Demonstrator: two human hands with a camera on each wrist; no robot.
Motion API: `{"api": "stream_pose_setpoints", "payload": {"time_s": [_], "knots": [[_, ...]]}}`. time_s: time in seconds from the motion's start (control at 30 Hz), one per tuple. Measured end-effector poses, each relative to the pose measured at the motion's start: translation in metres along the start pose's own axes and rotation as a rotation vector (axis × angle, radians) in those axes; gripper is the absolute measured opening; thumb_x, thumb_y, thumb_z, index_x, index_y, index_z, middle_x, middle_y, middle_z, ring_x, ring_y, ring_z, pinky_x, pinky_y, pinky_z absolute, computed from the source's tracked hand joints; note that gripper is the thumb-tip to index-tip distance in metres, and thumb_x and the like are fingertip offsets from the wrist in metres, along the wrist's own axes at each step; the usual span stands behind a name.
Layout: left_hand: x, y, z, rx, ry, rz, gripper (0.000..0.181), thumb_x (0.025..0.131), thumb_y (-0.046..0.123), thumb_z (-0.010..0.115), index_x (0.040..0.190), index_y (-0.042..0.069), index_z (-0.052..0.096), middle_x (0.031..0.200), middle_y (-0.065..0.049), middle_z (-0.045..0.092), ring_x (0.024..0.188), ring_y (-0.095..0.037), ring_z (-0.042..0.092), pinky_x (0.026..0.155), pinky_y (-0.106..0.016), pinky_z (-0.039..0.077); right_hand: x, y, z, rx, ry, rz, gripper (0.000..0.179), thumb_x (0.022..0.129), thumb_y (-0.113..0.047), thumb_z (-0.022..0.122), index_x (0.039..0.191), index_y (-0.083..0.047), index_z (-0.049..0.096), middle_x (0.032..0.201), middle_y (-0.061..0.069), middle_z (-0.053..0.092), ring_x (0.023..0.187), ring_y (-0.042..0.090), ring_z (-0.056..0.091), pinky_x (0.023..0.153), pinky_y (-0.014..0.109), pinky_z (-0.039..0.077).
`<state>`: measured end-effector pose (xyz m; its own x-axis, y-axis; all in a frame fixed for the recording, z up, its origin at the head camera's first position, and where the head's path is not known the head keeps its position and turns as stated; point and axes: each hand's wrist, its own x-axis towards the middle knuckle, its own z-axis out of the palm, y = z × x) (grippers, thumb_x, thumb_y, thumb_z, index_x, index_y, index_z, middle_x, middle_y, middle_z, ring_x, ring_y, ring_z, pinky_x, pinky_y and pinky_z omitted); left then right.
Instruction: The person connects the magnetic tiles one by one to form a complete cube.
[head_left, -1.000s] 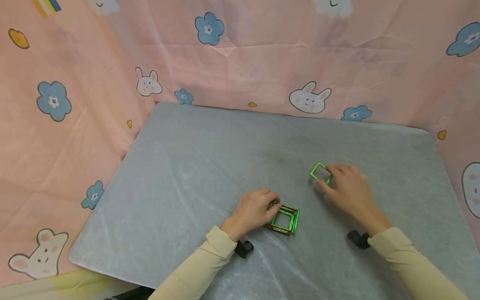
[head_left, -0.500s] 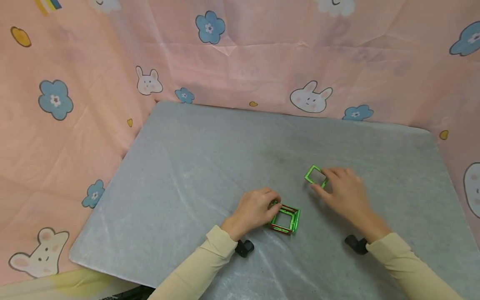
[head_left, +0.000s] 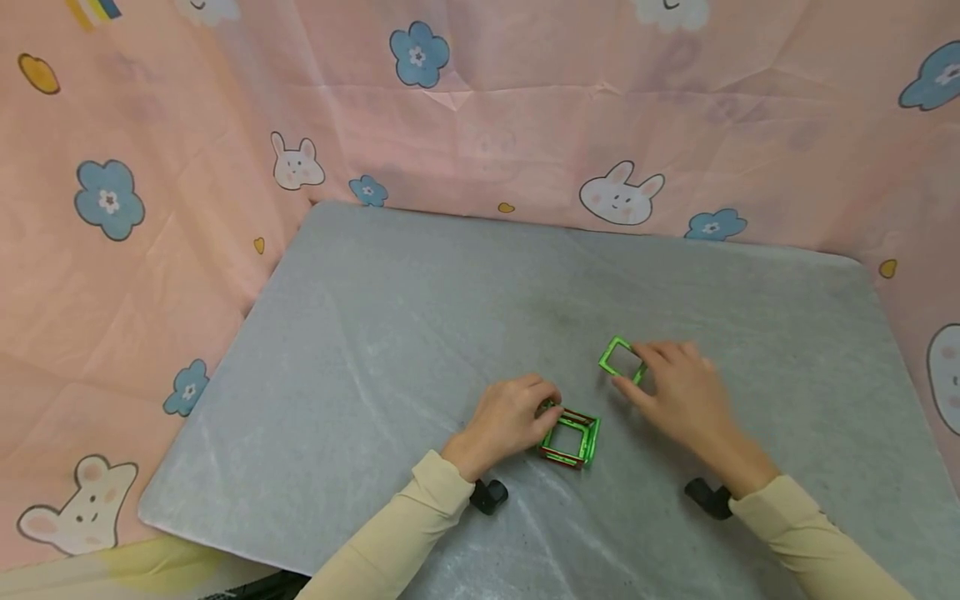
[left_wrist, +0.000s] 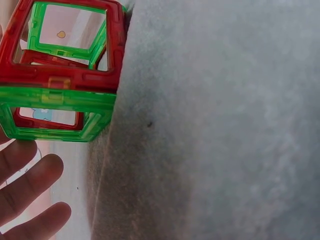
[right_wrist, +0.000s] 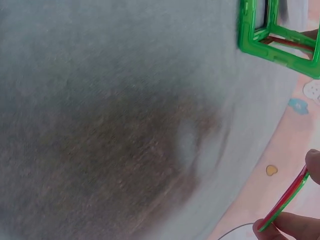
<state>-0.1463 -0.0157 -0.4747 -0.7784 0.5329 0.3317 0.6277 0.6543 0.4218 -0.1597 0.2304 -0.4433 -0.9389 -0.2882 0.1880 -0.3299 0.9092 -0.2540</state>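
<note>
A small box of red and green magnetic tiles point(head_left: 562, 459) stands on the table, its square openings showing through. My left hand point(head_left: 508, 423) holds it by the left back corner with curled fingers. In the left wrist view the box point(left_wrist: 60, 80) shows a red frame joined to a green one, with several fingertips point(left_wrist: 42, 175) near the green side. To the upper right, my right hand point(head_left: 686, 398) pinches a square magnetic tile point(head_left: 607, 351) between thumb and fingers, apart from the box. Edge-on in the right wrist view, this tile point(right_wrist: 286, 201) shows a red and a green layer.
The grey cloth-covered table point(head_left: 420, 308) spreads out around both hands. Pink printed curtain point(head_left: 495, 133) hangs behind it and at the sides. A black wrist camera point(head_left: 489, 497) sits by the left cuff, another camera point(head_left: 708, 498) by the right.
My right hand has moved a little left and toward me with its tile, nearer to the box. The left hand and the box have stayed in place.
</note>
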Motion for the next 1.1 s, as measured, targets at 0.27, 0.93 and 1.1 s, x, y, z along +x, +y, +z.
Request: {"api": "stream_pose_setpoints", "payload": {"time_s": [0.27,0.93,1.1], "knots": [[0.000,0.001,-0.001,-0.006,0.003,0.000,0.005,0.089,0.019,0.071,0.090,0.015,0.074,0.082,0.005,0.067,0.064,-0.004,0.057,0.057,-0.021,0.045,-0.003,-0.008,0.002,0.007,0.006,-0.029,0.054,0.082,-0.035,0.077,0.119,0.004,0.065,0.112,0.024,0.064,0.099,0.042,0.055,0.077,0.057,0.043],[-0.001,0.001,-0.003,-0.002,-0.008,-0.007,0.006,0.089,0.020,0.071,0.092,0.016,0.074,0.081,0.006,0.066,0.064,-0.002,0.054,0.056,-0.017,0.042,-0.009,-0.028,0.012,0.040,0.022,-0.117,0.053,0.080,-0.035,0.079,0.117,0.002,0.067,0.107,0.019,0.066,0.097,0.039,0.057,0.078,0.055,0.045],[0.000,0.001,-0.004,-0.016,-0.018,-0.022,0.006,0.089,0.020,0.071,0.093,0.016,0.074,0.082,0.006,0.066,0.065,-0.003,0.054,0.057,-0.018,0.042,-0.010,-0.033,0.014,0.042,0.012,-0.122,0.053,0.081,-0.036,0.078,0.117,0.002,0.067,0.107,0.019,0.066,0.097,0.039,0.057,0.077,0.055,0.046]]}}
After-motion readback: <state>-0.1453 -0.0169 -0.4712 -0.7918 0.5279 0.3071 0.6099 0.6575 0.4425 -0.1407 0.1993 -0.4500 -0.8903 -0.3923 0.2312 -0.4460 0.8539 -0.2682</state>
